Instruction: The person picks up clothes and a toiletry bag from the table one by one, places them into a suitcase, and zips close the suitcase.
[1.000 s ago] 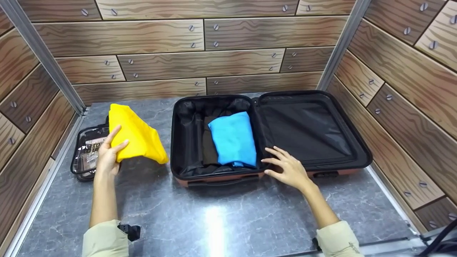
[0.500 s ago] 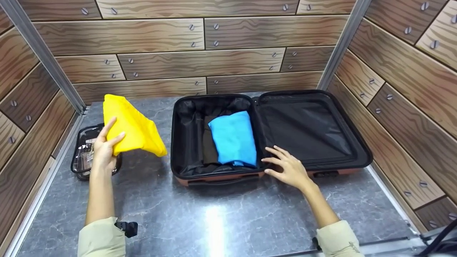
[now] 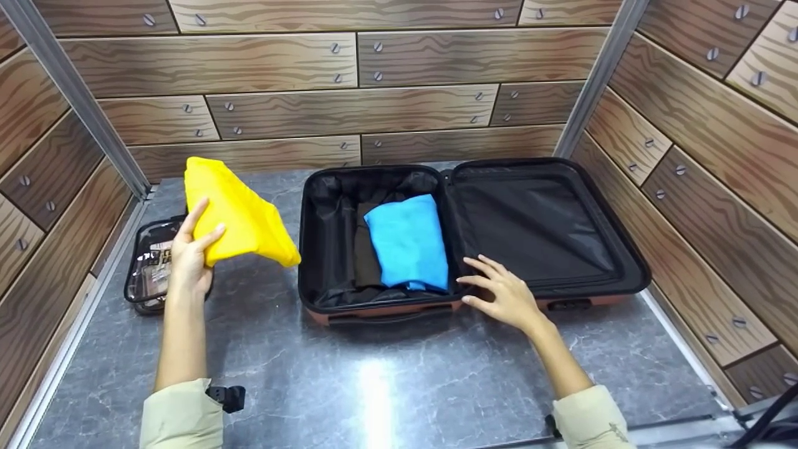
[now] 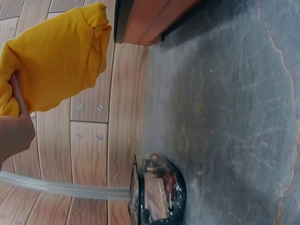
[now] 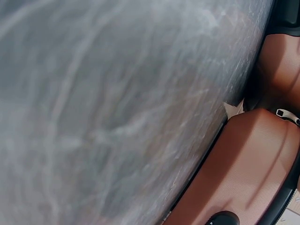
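My left hand (image 3: 190,259) grips a folded yellow garment (image 3: 234,215) by its left side, held in the air left of the open suitcase (image 3: 374,307). In the left wrist view, the yellow cloth (image 4: 61,58) hangs in folds above the tabletop, with thumb and fingers around its edge. A folded blue garment (image 3: 408,243) lies in the suitcase's left half, partly over a dark brown folded cloth (image 3: 366,255). My right hand (image 3: 502,293) is at the suitcase's front edge near the hinge, fingers spread and holding nothing; whether it touches the rim I cannot tell.
A clear pouch with black trim (image 3: 146,268) and small items inside stands at the left, partly behind my left hand. The suitcase lid (image 3: 536,224) lies opened to the right. Wood-patterned walls (image 3: 280,112) enclose the grey marbled table (image 3: 299,386) on three sides.
The left hand has raised the yellow garment, first drifting left, then slightly back to the right. My right hand stays in place.
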{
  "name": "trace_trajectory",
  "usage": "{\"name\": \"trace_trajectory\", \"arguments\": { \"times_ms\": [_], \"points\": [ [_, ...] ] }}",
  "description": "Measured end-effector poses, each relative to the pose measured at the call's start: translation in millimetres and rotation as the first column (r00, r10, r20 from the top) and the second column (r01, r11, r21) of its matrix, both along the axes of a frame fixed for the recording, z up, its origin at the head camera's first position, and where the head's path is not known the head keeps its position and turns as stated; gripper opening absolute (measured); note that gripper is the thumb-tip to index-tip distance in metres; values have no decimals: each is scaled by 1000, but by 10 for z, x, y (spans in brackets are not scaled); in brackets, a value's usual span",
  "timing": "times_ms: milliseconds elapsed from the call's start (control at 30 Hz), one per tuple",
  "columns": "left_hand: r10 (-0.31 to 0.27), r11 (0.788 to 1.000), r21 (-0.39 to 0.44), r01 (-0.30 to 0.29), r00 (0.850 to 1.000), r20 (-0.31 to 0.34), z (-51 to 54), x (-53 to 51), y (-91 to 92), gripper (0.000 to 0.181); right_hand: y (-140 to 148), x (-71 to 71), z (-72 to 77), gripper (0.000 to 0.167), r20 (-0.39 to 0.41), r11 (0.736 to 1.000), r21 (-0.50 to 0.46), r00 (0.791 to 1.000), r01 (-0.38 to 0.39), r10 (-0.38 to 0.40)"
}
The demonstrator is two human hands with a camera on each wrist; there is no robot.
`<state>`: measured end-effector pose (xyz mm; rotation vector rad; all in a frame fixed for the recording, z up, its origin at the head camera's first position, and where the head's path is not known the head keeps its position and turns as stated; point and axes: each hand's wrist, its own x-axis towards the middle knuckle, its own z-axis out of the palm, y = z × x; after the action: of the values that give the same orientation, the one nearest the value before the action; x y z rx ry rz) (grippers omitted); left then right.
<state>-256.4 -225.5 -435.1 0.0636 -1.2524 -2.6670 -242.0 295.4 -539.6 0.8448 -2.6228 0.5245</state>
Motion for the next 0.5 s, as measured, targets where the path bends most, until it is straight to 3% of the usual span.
{"name": "trace_trajectory", "arguments": {
  "times_ms": [500],
  "points": [
    [-69, 998, -15, 68, 996, -48, 92, -41, 214, 46, -11, -5, 12, 36, -14, 1000, -2, 1000, -6, 6]
  ]
}}
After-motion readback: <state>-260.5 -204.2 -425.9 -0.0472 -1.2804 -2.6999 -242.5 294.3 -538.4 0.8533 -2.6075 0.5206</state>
